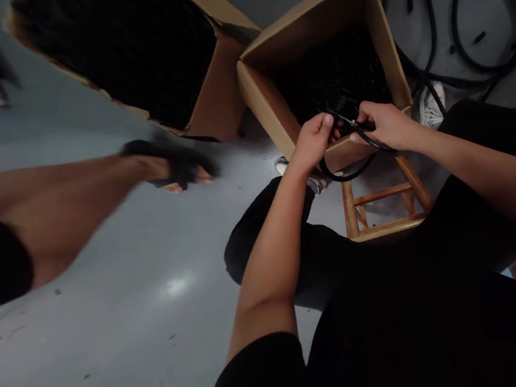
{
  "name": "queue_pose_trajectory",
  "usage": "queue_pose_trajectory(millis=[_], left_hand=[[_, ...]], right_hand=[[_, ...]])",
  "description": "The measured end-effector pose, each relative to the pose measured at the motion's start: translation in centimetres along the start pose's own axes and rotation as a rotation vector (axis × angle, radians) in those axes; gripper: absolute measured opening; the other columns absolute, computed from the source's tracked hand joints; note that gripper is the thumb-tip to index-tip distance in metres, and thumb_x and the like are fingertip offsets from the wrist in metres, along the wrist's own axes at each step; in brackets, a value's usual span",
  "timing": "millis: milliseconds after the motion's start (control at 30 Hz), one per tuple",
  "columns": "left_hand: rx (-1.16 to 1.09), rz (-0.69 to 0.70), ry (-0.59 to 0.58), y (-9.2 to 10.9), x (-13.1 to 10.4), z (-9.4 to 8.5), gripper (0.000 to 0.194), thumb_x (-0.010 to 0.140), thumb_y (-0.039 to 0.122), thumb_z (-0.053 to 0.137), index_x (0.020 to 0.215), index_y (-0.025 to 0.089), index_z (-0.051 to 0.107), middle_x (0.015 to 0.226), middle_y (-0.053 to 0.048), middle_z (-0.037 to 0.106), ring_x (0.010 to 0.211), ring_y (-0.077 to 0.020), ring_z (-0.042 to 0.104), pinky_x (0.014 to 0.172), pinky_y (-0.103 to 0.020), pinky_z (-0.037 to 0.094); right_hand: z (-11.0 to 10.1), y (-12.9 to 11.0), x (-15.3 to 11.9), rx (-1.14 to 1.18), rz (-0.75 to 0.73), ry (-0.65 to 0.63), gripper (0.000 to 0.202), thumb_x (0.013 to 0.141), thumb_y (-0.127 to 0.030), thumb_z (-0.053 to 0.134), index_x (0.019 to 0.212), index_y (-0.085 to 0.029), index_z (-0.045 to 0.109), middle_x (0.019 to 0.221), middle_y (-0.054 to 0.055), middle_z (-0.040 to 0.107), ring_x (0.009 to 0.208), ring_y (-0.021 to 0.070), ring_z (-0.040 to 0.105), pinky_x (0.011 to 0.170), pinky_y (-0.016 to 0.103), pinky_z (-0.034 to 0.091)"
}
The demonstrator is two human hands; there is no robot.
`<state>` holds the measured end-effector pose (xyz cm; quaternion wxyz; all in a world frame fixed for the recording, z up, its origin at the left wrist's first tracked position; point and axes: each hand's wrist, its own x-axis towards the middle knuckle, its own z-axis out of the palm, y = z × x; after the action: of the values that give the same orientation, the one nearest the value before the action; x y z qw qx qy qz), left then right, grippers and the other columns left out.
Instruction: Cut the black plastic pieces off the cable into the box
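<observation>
Above a cardboard box (259, 100), my right hand (385, 124) is closed around scissors (353, 123) with dark handles and metal blades. The blades point left toward my left hand (315, 140). My left hand is pinched by the blade tips, its fingers closed on a dark, thin piece that I cannot make out clearly. A black cord-like loop (352, 178) hangs below both hands, in front of the box; its ends are hidden by the hands. Many small black pieces (333, 76) lie inside the box.
A bigger cardboard box (209, 93) full of black material stands to the left. Another person's leg (77, 201) reaches in from the left. Black hoses (455, 22) and small pieces lie on the floor at right. A wooden stool (385, 228) stands below the box.
</observation>
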<state>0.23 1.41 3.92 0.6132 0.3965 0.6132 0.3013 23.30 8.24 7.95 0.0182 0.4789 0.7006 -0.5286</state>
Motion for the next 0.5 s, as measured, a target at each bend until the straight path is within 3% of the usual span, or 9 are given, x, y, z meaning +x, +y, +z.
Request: queue_pose_trajectory(millis=[233,367,500], left_hand=[[-0.207,-0.154,-0.188,2.3,-1.0,-0.1,0.042,0.123,0.038,0.068,0.089,0.014,0.071,0.071,0.002,0.056,0.057,-0.0076,0.046,0.056,-0.015,0.040],[-0.405,-0.298,-0.147,3.3,-1.0,0.3,0.042,0.124,0.037,0.064,0.090,0.014,0.069,0.067,0.004,0.052,0.049,-0.0054,0.040,0.048,-0.013,0.034],[-0.512,-0.357,-0.123,3.7,-0.9,0.4,0.045,0.127,0.033,0.056,0.088,0.013,0.068,0.062,0.005,0.048,0.044,-0.0048,0.036,0.044,-0.012,0.029]], right_hand=[[-0.8,-0.3,-0.1,0.025,-0.019,-0.088,0.034,0.089,-0.040,0.086,0.103,-0.023,0.060,0.089,0.001,0.068,0.081,0.0195,0.059,0.077,0.034,0.043],[-0.7,-0.4,0.0,0.049,-0.042,-0.041,0.035,0.088,-0.042,0.086,0.098,-0.023,0.058,0.088,0.000,0.066,0.081,0.0184,0.056,0.078,0.034,0.042],[-0.5,0.1,0.6,0.024,-0.058,-0.003,0.041,0.087,-0.048,0.090,0.096,-0.023,0.059,0.087,0.000,0.065,0.083,0.0183,0.056,0.078,0.034,0.041]])
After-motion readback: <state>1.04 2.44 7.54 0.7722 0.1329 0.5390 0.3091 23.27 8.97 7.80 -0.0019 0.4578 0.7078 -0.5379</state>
